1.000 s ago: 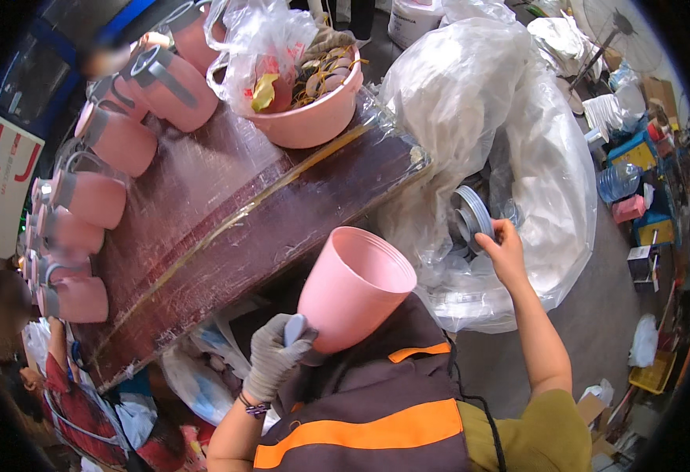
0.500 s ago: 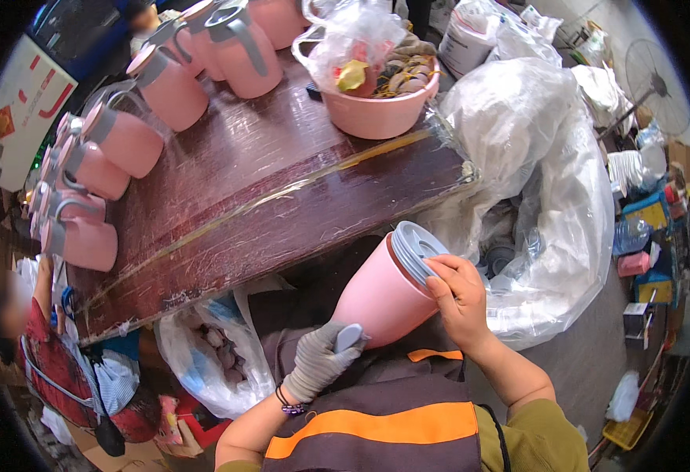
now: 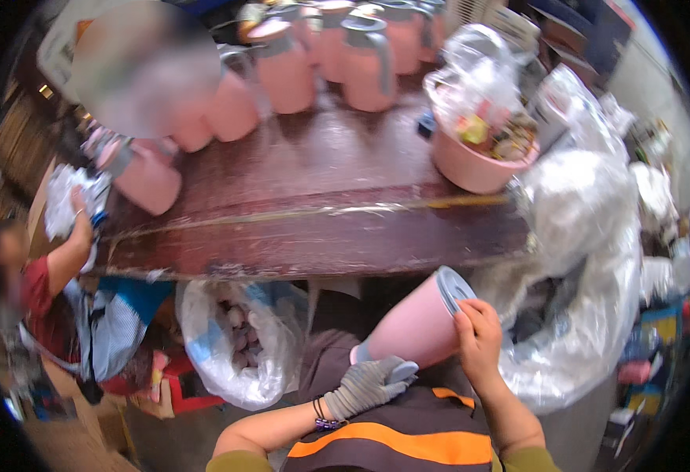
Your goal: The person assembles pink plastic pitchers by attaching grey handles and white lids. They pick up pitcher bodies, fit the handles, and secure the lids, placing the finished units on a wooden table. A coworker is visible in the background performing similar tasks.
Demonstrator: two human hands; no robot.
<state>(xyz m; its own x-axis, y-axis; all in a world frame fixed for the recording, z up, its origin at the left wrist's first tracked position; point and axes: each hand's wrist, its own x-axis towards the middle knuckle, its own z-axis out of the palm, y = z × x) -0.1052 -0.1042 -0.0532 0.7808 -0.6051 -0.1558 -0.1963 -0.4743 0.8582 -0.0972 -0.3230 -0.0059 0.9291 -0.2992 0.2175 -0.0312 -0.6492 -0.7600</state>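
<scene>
A pink jug [image 3: 414, 322] lies tilted across my lap, its grey collar end low at the left. A grey round base cap [image 3: 457, 291] sits on its raised end. My left hand [image 3: 365, 387], in a grey glove, is closed around the jug's grey handle [image 3: 402, 371]. My bare right hand [image 3: 480, 334] grips the cap's edge between thumb and fingers. Its palm side is hidden.
Several finished-looking pink jugs [image 3: 286, 75] stand on the dark red table [image 3: 298, 177]. A pink tub [image 3: 479, 165] holds small parts. Bags of parts flank me: one plastic bag [image 3: 235, 370] left, a larger one [image 3: 573, 370] right. A co-worker's arm [image 3: 70, 252] reaches in from the left.
My view has turned left. The base cap stood out from the jug's end before; now it sits closer to flush. Both hands keep their hold on jug and cap.
</scene>
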